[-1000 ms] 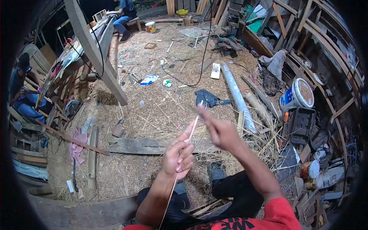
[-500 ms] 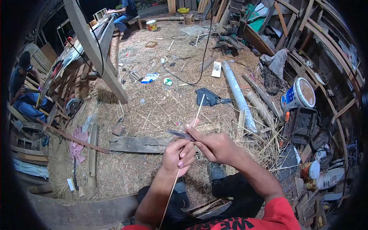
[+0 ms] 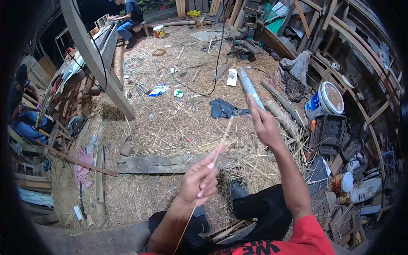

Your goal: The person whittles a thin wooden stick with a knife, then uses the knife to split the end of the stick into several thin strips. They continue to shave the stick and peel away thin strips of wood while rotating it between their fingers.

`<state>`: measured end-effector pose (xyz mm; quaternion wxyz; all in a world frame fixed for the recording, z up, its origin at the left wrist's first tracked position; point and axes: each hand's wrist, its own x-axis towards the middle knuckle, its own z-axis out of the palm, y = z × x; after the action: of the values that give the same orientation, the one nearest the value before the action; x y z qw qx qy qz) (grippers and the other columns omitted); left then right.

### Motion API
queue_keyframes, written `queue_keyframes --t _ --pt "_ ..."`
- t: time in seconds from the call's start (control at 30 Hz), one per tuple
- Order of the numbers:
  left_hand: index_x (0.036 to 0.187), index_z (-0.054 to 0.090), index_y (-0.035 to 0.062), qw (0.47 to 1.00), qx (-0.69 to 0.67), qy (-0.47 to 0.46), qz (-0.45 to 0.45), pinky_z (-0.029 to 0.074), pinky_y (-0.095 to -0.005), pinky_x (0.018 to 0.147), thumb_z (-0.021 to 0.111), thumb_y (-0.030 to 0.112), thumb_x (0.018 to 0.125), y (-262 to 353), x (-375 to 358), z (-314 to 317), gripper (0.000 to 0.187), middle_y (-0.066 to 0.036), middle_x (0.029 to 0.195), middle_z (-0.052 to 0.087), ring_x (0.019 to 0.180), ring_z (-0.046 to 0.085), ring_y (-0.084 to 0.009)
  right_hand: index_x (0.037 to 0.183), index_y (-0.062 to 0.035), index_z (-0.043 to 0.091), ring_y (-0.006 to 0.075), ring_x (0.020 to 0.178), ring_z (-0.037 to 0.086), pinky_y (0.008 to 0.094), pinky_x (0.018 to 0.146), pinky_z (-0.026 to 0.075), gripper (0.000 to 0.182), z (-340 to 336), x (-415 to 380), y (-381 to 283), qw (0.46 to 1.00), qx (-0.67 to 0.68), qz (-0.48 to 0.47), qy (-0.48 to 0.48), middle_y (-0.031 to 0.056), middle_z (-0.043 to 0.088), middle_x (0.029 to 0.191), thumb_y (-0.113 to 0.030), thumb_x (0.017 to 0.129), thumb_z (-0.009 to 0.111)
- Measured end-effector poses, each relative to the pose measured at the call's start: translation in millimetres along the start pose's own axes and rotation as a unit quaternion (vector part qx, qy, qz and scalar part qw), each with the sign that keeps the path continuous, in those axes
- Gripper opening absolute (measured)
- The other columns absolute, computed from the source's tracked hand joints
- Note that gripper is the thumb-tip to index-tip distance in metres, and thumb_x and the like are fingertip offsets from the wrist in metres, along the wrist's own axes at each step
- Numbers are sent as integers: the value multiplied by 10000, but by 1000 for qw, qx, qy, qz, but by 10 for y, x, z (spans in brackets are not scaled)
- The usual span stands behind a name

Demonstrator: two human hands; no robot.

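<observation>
My left hand (image 3: 199, 182) is closed around a thin bamboo strip (image 3: 225, 138). The strip's upper end points up and away from me, and its thin tail runs down along my left forearm. My right hand (image 3: 264, 123) is raised to the right, apart from the strip, its fingers blurred. Half a second ago it gripped a knife with a dark blade; now the blade does not show clearly and seems turned edge-on or hidden by the hand. Shavings and loose strips (image 3: 255, 163) lie on the ground below.
A wooden plank (image 3: 148, 165) lies before my feet. To the right are a long pole (image 3: 250, 87), a white-blue bucket (image 3: 329, 100) and a black case (image 3: 333, 134). A slanted post (image 3: 95, 59) stands left. Two people sit at the left, one (image 3: 129, 19) at the back.
My right hand has moved off the strip, up and to the right. My left hand stays closed on the strip in nearly the same place. The view has shifted slightly.
</observation>
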<state>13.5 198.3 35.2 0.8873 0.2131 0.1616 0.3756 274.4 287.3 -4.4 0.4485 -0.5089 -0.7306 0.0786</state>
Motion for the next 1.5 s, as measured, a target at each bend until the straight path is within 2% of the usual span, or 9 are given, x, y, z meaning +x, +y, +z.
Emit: queue_keyframes --t 0.1,0.33,0.43,0.6,0.77,0.97,1.03,1.27,1.5 --pt "1453 356 110 997 -53 45 27 222 -192 290 360 92 1000 40 65 -122 453 39 523 348 327 261 -47 1472 -199 385 256 778 698 353 772 565 453 89 -199 -659 988 96 43 -111 268 558 1252 -244 1021 400" --pt "1465 330 89 992 -108 62 18 251 -196 296 325 72 996 58 24 -144 469 34 511 323 316 283 -54 1451 -240 423 293 512 613 412 488 480 533 240 -342 -969 982 34 -113 -147 106 614 649 -156 940 547" --pt "1510 237 84 996 -89 11 -6 258 -190 313 330 66 992 43 -8 -70 527 38 512 310 332 274 -49 1421 -99 460 249 733 699 340 669 544 488 81 -201 -756 970 -63 71 -222 174 682 856 -97 937 521" --pt "1531 196 112 999 -30 -17 -9 261 -187 316 327 69 992 23 5 -56 556 43 527 319 340 279 -45 1438 -83 424 208 1262 533 321 1048 410 420 -22 7 -153 991 82 101 -16 197 518 1387 -130 1021 396" --pt "1526 211 118 997 -51 38 42 264 -191 308 314 73 997 92 91 -158 540 38 528 337 328 299 -53 1481 -212 370 312 592 654 421 574 530 538 108 -308 -868 976 47 7 -214 188 658 749 -169 962 505" --pt "1526 211 96 998 -56 -6 18 258 -183 320 322 89 997 62 2 -94 541 46 520 329 339 283 -42 1473 -232 385 281 556 639 404 539 515 525 242 -310 -719 992 10 -64 -112 189 661 765 -172 964 500" --pt "1526 194 74 999 -39 -29 -21 268 -184 307 313 67 990 15 -51 -5 549 41 509 328 337 294 -40 1430 -89 450 156 604 642 328 585 508 441 0 -54 -590 986 43 124 -99 174 704 880 -209 1006 475" --pt "1494 263 17 989 106 70 82 317 -185 305 343 108 987 55 105 -27 522 -21 541 417 353 346 -47 1412 -52 463 134 591 600 308 589 498 430 77 -126 -523 972 129 173 -94 108 655 748 -230 1021 447" --pt "1513 243 70 992 37 78 93 273 -196 322 323 119 1000 136 83 -94 522 -32 571 461 347 282 -65 1403 -68 470 285 576 629 365 562 494 466 286 -290 -968 980 147 -32 -127 168 633 741 -96 944 543"
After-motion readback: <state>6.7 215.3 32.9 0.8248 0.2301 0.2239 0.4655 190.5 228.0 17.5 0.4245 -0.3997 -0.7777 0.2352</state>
